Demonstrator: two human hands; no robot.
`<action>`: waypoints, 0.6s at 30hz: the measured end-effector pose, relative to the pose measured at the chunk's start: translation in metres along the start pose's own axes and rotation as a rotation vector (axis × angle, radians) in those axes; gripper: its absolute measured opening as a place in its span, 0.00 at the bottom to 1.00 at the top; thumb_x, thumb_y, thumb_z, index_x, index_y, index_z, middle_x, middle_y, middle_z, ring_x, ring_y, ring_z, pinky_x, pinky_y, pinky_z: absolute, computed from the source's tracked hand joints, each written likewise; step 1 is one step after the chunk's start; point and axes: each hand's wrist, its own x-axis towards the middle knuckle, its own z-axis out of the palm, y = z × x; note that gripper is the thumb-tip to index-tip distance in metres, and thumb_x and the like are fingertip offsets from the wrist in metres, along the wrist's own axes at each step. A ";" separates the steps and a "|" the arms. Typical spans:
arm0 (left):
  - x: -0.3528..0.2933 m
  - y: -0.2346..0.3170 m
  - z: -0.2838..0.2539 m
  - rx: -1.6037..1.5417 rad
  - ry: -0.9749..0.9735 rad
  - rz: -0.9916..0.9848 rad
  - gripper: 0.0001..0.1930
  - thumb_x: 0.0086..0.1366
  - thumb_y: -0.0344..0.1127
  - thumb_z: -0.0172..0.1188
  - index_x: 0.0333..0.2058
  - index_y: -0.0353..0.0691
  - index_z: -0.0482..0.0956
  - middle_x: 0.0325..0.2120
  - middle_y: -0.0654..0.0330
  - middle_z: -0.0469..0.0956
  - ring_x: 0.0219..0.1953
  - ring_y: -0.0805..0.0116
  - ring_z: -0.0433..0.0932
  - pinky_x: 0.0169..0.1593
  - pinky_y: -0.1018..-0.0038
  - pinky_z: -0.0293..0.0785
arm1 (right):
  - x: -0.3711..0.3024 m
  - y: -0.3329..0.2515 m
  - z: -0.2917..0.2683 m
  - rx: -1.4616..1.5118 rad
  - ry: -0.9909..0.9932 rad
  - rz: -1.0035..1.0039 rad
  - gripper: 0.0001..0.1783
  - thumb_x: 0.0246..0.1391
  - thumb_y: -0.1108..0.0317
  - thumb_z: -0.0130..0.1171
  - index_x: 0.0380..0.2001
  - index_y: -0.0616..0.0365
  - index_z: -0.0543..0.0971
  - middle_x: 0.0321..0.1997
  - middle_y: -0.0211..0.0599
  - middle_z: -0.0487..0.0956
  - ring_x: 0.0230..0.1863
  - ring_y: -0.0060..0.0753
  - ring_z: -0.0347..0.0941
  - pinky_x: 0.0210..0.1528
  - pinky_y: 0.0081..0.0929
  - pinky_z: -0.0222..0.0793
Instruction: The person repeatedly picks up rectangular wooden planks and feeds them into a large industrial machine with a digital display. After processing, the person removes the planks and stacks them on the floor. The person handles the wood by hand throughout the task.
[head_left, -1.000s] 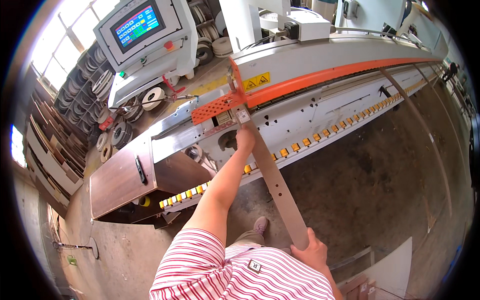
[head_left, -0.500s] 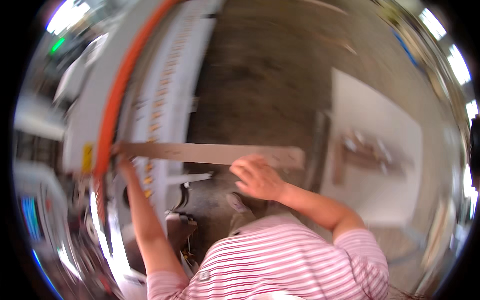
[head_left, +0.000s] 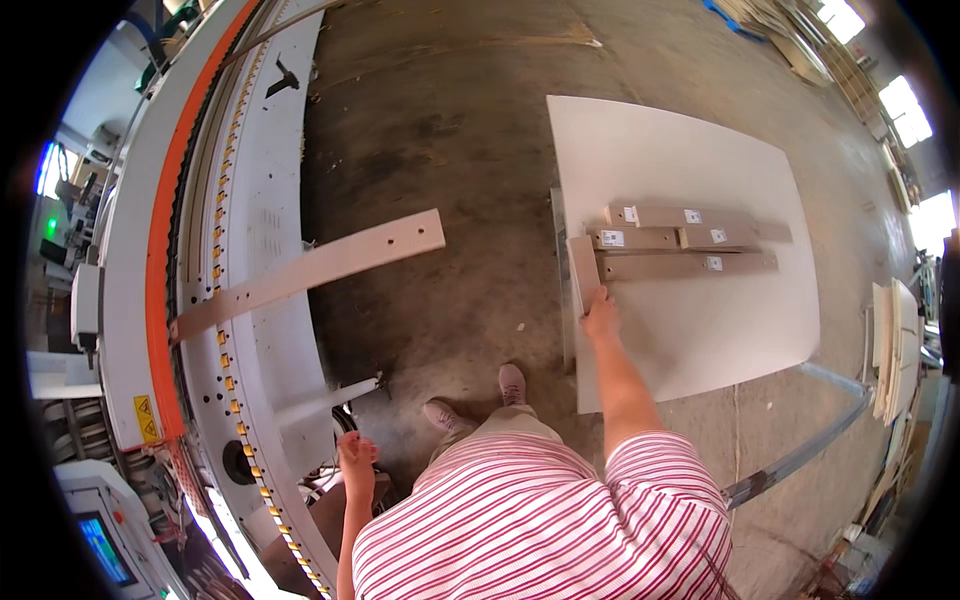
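Note:
At the near-left part of a large white panel (head_left: 700, 350), my right hand (head_left: 601, 320) grips the near end of a short brown board (head_left: 583, 268). That board points away from me, across the left ends of several brown boards (head_left: 640, 265) with white labels. My left hand (head_left: 357, 462) is beside the machine's edge, fingers loosely bent and nothing visible in them. A long brown board (head_left: 330, 265) with small holes lies across the machine's white bed (head_left: 275, 360), untouched. Its left end meets the orange strip, and its right end sticks out over the floor.
Yellow rollers (head_left: 228, 370) line the bed beside the orange strip (head_left: 160, 250). A white arm (head_left: 330, 398) juts from the machine near my left hand. A control screen (head_left: 103, 548) is at lower left. A grey metal bar (head_left: 800, 465) runs low at the right.
My left hand has left the long board and drawn back toward me. My right hand has moved from that board to a short one on the white panel. The view has turned right.

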 end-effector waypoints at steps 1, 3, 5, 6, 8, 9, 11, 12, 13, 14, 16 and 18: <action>-0.005 0.009 0.006 0.021 -0.018 -0.058 0.13 0.70 0.37 0.52 0.48 0.37 0.68 0.33 0.60 0.75 0.31 0.74 0.76 0.34 0.77 0.73 | -0.003 -0.010 -0.005 0.402 -0.213 0.010 0.38 0.47 0.62 0.67 0.59 0.64 0.65 0.60 0.50 0.69 0.56 0.48 0.71 0.57 0.42 0.69; -0.008 0.034 0.017 0.034 -0.097 -0.127 0.12 0.71 0.39 0.51 0.46 0.36 0.71 0.33 0.59 0.76 0.31 0.73 0.76 0.35 0.77 0.74 | -0.021 -0.037 -0.019 1.218 -0.568 0.009 0.35 0.46 0.67 0.64 0.58 0.65 0.66 0.55 0.49 0.74 0.52 0.46 0.74 0.55 0.40 0.71; -0.002 0.062 0.031 0.092 -0.173 -0.119 0.16 0.72 0.43 0.51 0.47 0.36 0.73 0.33 0.59 0.78 0.33 0.73 0.76 0.39 0.76 0.74 | -0.061 -0.068 -0.031 1.671 -0.994 -0.073 0.32 0.46 0.69 0.56 0.58 0.67 0.67 0.50 0.48 0.77 0.47 0.43 0.76 0.54 0.40 0.72; 0.000 0.077 0.040 -0.067 -0.232 -0.073 0.18 0.72 0.45 0.51 0.48 0.35 0.73 0.35 0.59 0.78 0.34 0.74 0.76 0.41 0.75 0.74 | -0.084 -0.085 -0.038 1.750 -1.211 -0.046 0.33 0.47 0.68 0.52 0.58 0.67 0.67 0.51 0.48 0.77 0.47 0.43 0.76 0.54 0.39 0.71; 0.005 0.108 0.063 -0.235 -0.312 -0.087 0.26 0.72 0.50 0.52 0.56 0.32 0.69 0.43 0.56 0.78 0.44 0.71 0.75 0.50 0.71 0.72 | -0.125 -0.127 -0.052 1.772 -1.585 -0.056 0.35 0.47 0.65 0.47 0.60 0.69 0.66 0.51 0.50 0.77 0.46 0.43 0.76 0.54 0.38 0.71; 0.006 0.121 0.075 -0.273 -0.371 -0.007 0.29 0.73 0.49 0.50 0.62 0.32 0.64 0.52 0.53 0.75 0.54 0.65 0.73 0.57 0.68 0.69 | -0.144 -0.151 -0.057 1.733 -1.750 -0.096 0.36 0.48 0.63 0.45 0.61 0.69 0.65 0.52 0.50 0.76 0.46 0.43 0.76 0.54 0.37 0.71; 0.015 0.148 0.096 -0.536 -0.554 0.105 0.32 0.70 0.49 0.53 0.63 0.30 0.60 0.55 0.50 0.72 0.55 0.63 0.73 0.57 0.67 0.69 | -0.180 -0.190 -0.061 1.498 -1.858 -0.184 0.31 0.52 0.62 0.46 0.59 0.65 0.67 0.51 0.46 0.77 0.45 0.42 0.76 0.53 0.35 0.71; 0.010 0.157 0.096 -0.702 -0.623 -0.061 0.28 0.69 0.45 0.56 0.60 0.31 0.64 0.54 0.53 0.74 0.53 0.65 0.75 0.56 0.66 0.73 | -0.199 -0.206 -0.062 1.375 -1.771 -0.160 0.27 0.55 0.61 0.47 0.56 0.63 0.69 0.50 0.44 0.77 0.45 0.41 0.76 0.52 0.34 0.71; 0.005 0.162 0.095 -0.711 -0.519 -0.160 0.24 0.68 0.40 0.58 0.57 0.33 0.68 0.51 0.56 0.76 0.50 0.66 0.77 0.53 0.64 0.76 | -0.214 -0.221 -0.061 1.220 -1.633 -0.107 0.23 0.58 0.59 0.48 0.53 0.61 0.72 0.50 0.42 0.78 0.46 0.39 0.76 0.52 0.33 0.71; 0.002 0.166 0.093 -1.038 -0.421 -0.190 0.21 0.67 0.37 0.59 0.55 0.35 0.70 0.50 0.57 0.77 0.50 0.65 0.77 0.53 0.63 0.77 | -0.224 -0.233 -0.061 1.153 -1.566 -0.219 0.21 0.62 0.53 0.49 0.49 0.59 0.74 0.47 0.40 0.78 0.47 0.39 0.76 0.51 0.38 0.73; -0.005 0.163 0.065 -1.190 -0.249 -0.145 0.20 0.68 0.38 0.56 0.54 0.34 0.71 0.50 0.55 0.77 0.50 0.62 0.77 0.57 0.61 0.74 | -0.228 -0.244 -0.064 1.120 -1.632 -0.489 0.20 0.65 0.53 0.48 0.46 0.60 0.75 0.46 0.41 0.79 0.45 0.37 0.77 0.50 0.38 0.73; -0.004 0.151 0.021 -1.337 -0.146 -0.011 0.18 0.68 0.38 0.53 0.52 0.34 0.72 0.50 0.54 0.77 0.51 0.60 0.77 0.61 0.55 0.71 | -0.222 -0.246 -0.064 1.032 -1.569 -0.636 0.19 0.67 0.54 0.47 0.44 0.60 0.75 0.44 0.41 0.80 0.43 0.34 0.78 0.48 0.37 0.74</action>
